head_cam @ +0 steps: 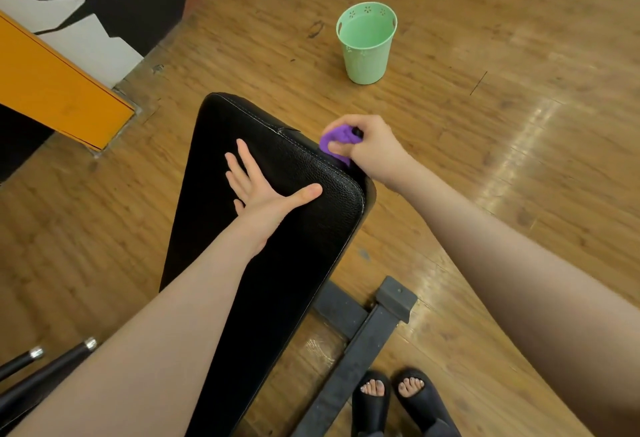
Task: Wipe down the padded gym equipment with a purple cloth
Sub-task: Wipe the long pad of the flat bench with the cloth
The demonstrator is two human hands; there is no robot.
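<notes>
A long black padded bench [242,131] runs from the bottom centre up to the middle of the view. My left hand [258,183] lies flat on its top with fingers spread and the thumb pointing right. My right hand [367,149] grips a bunched purple cloth [334,140] and holds it against the bench's right side edge, just below the stitched seam. Most of the cloth is hidden inside my fist.
A mint green bucket [367,52] stands on the wooden floor beyond the bench. The bench's dark metal frame [363,336] sits by my sandalled feet [394,395]. Two black bars [45,367] lie at lower left. An orange and painted wall [59,83] runs along the left.
</notes>
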